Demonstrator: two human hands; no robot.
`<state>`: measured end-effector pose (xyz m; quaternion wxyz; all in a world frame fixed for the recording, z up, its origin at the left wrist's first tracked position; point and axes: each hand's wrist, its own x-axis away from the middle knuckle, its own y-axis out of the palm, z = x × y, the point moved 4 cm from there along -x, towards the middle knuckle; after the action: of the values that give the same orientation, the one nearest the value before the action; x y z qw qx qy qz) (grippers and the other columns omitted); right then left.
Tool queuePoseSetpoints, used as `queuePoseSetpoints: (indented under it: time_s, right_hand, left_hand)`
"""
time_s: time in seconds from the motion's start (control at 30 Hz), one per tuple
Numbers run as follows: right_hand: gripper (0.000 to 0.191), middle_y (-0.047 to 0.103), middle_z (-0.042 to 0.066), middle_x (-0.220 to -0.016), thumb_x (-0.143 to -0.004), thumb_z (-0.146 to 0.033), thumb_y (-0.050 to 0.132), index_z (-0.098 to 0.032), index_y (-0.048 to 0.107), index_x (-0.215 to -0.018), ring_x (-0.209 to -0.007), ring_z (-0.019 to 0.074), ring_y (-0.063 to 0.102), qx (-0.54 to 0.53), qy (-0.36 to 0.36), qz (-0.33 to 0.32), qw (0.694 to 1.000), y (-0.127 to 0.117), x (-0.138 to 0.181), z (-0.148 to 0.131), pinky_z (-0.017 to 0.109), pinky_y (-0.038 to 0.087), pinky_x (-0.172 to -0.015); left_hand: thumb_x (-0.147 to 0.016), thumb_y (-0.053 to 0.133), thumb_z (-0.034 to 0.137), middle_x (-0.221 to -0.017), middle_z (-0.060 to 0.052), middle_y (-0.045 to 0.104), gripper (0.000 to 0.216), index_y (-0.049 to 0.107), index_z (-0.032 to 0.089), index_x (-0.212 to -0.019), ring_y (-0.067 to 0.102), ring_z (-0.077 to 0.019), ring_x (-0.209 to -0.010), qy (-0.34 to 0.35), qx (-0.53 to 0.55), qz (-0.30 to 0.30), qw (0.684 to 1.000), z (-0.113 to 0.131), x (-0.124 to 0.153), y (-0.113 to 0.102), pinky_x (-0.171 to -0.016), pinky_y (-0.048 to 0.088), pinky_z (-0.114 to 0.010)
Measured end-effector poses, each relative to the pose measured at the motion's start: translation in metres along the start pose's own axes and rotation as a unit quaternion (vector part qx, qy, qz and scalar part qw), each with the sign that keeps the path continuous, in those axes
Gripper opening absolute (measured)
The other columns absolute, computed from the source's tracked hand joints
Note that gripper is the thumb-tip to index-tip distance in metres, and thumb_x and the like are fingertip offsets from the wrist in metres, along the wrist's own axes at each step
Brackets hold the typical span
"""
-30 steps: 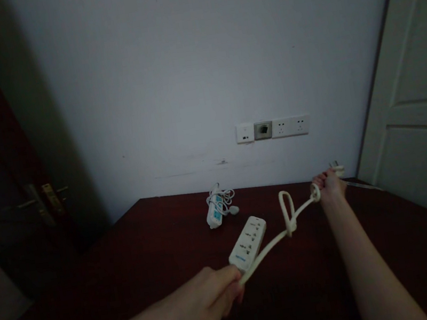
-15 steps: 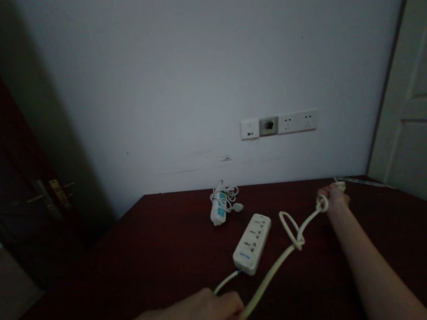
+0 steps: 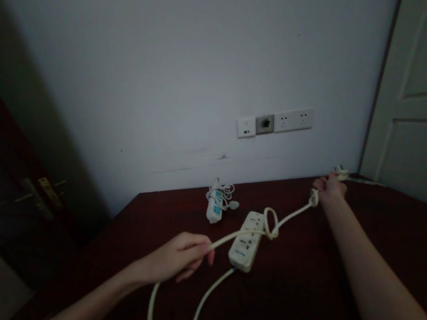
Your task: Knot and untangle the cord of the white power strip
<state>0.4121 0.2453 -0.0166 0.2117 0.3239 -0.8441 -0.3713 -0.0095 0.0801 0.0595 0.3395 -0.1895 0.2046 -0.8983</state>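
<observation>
A white power strip lies at a slant on the dark red table. Its thick cream cord leaves the near end, runs out of the bottom of view and comes back up to my left hand, which is closed on it. From there the cord stretches rightward over the strip, through a loose loop and a small tight knot. My right hand grips the cord's end just past that knot, near the table's far right. The plug sticks out beyond its fingers.
A second, smaller white-and-blue power strip, wound in its own cord, lies farther back on the table. Wall sockets sit above the table's back edge. A dark door stands at left, a pale panelled door at right.
My left hand has moved up and away from me, lifting the cord across the power strip. The loop has shifted left and narrowed. My right hand keeps its hold; the plug shows more.
</observation>
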Motion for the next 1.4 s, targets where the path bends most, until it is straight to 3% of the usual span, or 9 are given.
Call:
queuePoseSetpoints:
  time_s: [0.17, 0.47, 0.63, 0.77, 0.9, 1.03, 1.17, 1.3, 1.4]
  right_hand:
    - [0.024, 0.027, -0.011, -0.047, -0.085, -0.017, 0.042, -0.019, 0.032, -0.063, -0.031, 0.0003, 0.02, -0.005, 0.019, -0.064, 0.998, 0.033, 0.02, -0.011, 0.01, 0.015, -0.026]
    - [0.016, 0.031, -0.008, -0.05, -0.079, -0.01, 0.041, -0.016, 0.04, -0.065, -0.035, 0.0011, 0.025, -0.007, 0.061, -0.192, 0.979, 0.08, 0.072, -0.039, 0.009, 0.018, -0.029]
    - [0.019, 0.038, -0.005, -0.053, -0.084, -0.013, 0.038, -0.014, 0.047, -0.068, -0.041, 0.0025, 0.033, -0.031, 0.041, -0.215, 0.975, 0.093, 0.097, -0.061, 0.01, 0.027, -0.034]
    - [0.018, 0.048, -0.002, -0.061, -0.089, -0.031, 0.041, -0.018, 0.053, -0.085, -0.051, 0.0075, 0.049, -0.014, 0.016, -0.252, 0.967, 0.101, 0.117, -0.07, 0.018, 0.043, -0.045]
    - [0.026, 0.05, -0.003, -0.062, -0.084, -0.047, 0.048, -0.029, 0.052, -0.102, -0.049, 0.0086, 0.049, 0.038, -0.058, -0.276, 0.959, 0.107, 0.138, -0.075, 0.023, 0.046, -0.048]
    - [0.021, 0.039, -0.008, -0.053, -0.085, -0.044, 0.049, -0.028, 0.051, -0.099, -0.039, 0.0038, 0.033, -0.009, -0.081, -0.287, 0.955, 0.113, 0.154, -0.077, 0.013, 0.034, -0.039]
    - [0.016, 0.033, -0.009, -0.05, -0.088, -0.039, 0.046, -0.024, 0.051, -0.093, -0.036, 0.0027, 0.026, -0.07, -0.041, -0.294, 0.952, 0.116, 0.159, -0.075, 0.009, 0.02, -0.034]
    - [0.021, 0.026, -0.01, -0.047, -0.093, -0.035, 0.037, -0.021, 0.05, -0.084, -0.033, 0.0031, 0.02, -0.106, 0.035, -0.294, 0.949, 0.115, 0.154, -0.07, 0.011, 0.013, -0.031]
    - [0.024, 0.021, -0.011, -0.044, -0.094, -0.033, 0.035, -0.019, 0.05, -0.081, -0.032, 0.0035, 0.017, -0.11, 0.055, -0.298, 0.947, 0.113, 0.149, -0.067, 0.013, 0.009, -0.03]
  left_hand:
    - [-0.083, 0.046, 0.048, -0.044, 0.008, 0.036, 0.035, 0.048, 0.016, -0.067, 0.031, -0.005, -0.034, -0.009, -0.009, 0.1, 0.995, -0.003, -0.018, -0.037, -0.035, 0.021, -0.018]
    - [-0.076, 0.051, 0.044, -0.04, 0.006, 0.039, 0.033, 0.045, 0.017, -0.058, 0.037, -0.0065, -0.035, 0.085, -0.027, 0.308, 0.947, 0.013, -0.064, -0.108, -0.039, 0.027, -0.02]
    - [-0.071, 0.048, 0.034, -0.046, 0.004, 0.043, 0.023, 0.055, 0.014, -0.064, 0.039, -0.0075, -0.04, 0.081, -0.049, 0.428, 0.899, 0.007, -0.084, -0.132, -0.043, 0.03, -0.02]
    - [-0.069, 0.044, 0.027, -0.056, 0.001, 0.05, 0.023, 0.061, 0.012, -0.072, 0.046, -0.0106, -0.051, 0.095, -0.046, 0.512, 0.853, -0.003, -0.093, -0.136, -0.05, 0.037, -0.021]
    - [-0.067, 0.042, 0.018, -0.069, -0.003, 0.061, 0.033, 0.067, 0.012, -0.087, 0.052, -0.0134, -0.063, 0.115, -0.121, 0.478, 0.862, -0.001, -0.1, -0.124, -0.06, 0.041, -0.024]
    - [-0.066, 0.046, 0.016, -0.079, -0.004, 0.066, 0.033, 0.068, 0.012, -0.091, 0.056, -0.0149, -0.071, 0.135, -0.184, 0.346, 0.91, 0.004, -0.104, -0.105, -0.069, 0.044, -0.025]
    - [-0.065, 0.049, 0.013, -0.089, -0.006, 0.065, 0.04, 0.063, 0.013, -0.103, 0.058, -0.0162, -0.079, 0.148, -0.169, 0.239, 0.944, 0.005, -0.108, -0.09, -0.074, 0.045, -0.028]
    - [-0.066, 0.047, 0.011, -0.104, -0.01, 0.06, 0.062, 0.042, 0.013, -0.128, 0.058, -0.0161, -0.084, 0.156, -0.094, 0.217, 0.959, 0.005, -0.113, -0.086, -0.078, 0.046, -0.031]
    - [-0.074, 0.041, 0.013, -0.114, -0.011, 0.057, 0.058, 0.038, 0.014, -0.132, 0.058, -0.0164, -0.091, 0.157, -0.064, 0.197, 0.966, 0.007, -0.114, -0.084, -0.086, 0.044, -0.034]
